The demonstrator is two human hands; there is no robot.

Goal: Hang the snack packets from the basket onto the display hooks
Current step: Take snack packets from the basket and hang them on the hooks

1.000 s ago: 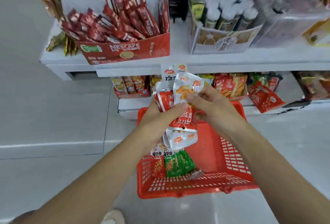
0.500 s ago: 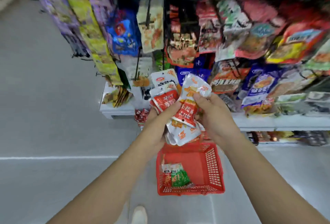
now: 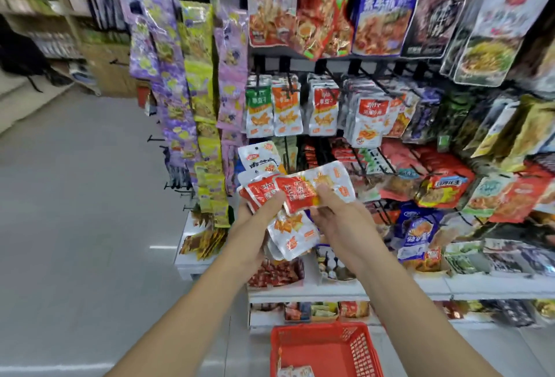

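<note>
Both hands, left hand point(image 3: 264, 208) and right hand point(image 3: 336, 214), are clamping fingers on snack packets point(image 3: 303, 193), sorting one out; next needs a free display hook point(image 3: 288, 85).

Shop aisle. Smooth pale grey floor point(image 3: 75, 196) crossed by a thin white line point(image 3: 54, 367) near the bottom edge; white tiered shelf unit point(image 3: 420, 288) at right; blurred stocked shelving point(image 3: 39, 7) at far upper left (contents unreadable). Lighting even and diffuse, without hard shadows.
</note>
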